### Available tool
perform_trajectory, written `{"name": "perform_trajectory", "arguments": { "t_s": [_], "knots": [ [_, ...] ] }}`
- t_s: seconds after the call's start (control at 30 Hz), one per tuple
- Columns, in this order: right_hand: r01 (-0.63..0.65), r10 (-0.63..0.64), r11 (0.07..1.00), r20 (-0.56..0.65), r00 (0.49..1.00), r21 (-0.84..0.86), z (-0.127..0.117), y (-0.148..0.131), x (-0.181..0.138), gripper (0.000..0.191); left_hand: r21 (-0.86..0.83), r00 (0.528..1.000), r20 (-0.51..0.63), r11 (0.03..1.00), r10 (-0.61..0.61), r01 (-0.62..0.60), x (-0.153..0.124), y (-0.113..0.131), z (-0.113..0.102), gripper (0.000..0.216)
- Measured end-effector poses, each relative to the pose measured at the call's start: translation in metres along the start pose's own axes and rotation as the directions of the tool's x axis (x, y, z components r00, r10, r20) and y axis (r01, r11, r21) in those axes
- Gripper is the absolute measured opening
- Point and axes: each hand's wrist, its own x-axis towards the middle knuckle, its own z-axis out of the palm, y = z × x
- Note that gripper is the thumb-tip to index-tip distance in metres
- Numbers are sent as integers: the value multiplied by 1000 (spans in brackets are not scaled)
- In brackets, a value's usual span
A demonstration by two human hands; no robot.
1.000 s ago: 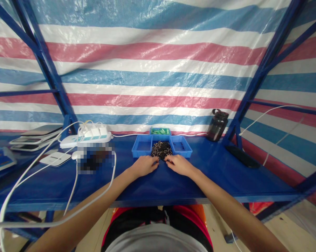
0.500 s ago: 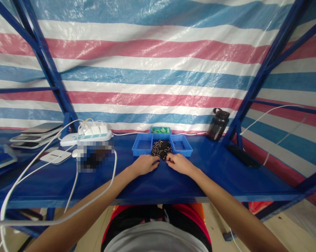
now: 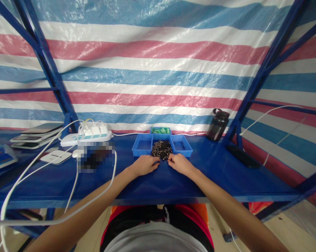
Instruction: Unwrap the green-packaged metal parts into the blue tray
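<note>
A heap of small dark pieces (image 3: 161,149) lies on the blue shelf between two blue trays, the left tray (image 3: 142,146) and the right tray (image 3: 182,145). Behind them sits a third blue tray holding green parts (image 3: 160,130). My left hand (image 3: 144,164) rests palm down at the heap's near left edge, fingers curled, fingertips touching the pieces. My right hand (image 3: 180,163) lies at the heap's near right edge, fingers curled and pinched toward the pile. What the fingertips hold is too small to make out.
A white power strip (image 3: 87,137) with plugs and trailing white cables (image 3: 74,182) lies at the left, beside stacked flat devices (image 3: 37,134). A dark bottle (image 3: 218,125) stands at the right by a blue frame post (image 3: 255,80). A black flat object (image 3: 242,156) lies at the right.
My right hand has shifted slightly left along the heap's edge and back. My left hand has barely moved.
</note>
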Motion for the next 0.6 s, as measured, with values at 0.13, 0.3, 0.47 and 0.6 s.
{"name": "perform_trajectory", "arguments": {
  "t_s": [0.13, 0.3, 0.47, 0.6],
  "knots": [
    [0, 0, 1000, -8, 1000, 14, -1, 0, 0, 18, -26, 1000, 8, 1000, 17, -17, 0, 1, 0, 26],
    [77, -73, 995, -66, 995, 61, -6, 1, -2, 15, -86, 999, 6, 995, 53, -53, 0, 1, -2, 25],
    [204, -199, 972, -50, 979, 119, -7, 1, -4, 13, -81, 998, 2, 995, 57, -56, 0, 1, -2, 26],
    [259, -261, 957, 3, 965, 133, -6, 1, -4, 12, -77, 999, -1, 996, 51, -50, -1, 2, -1, 29]
  ]
}}
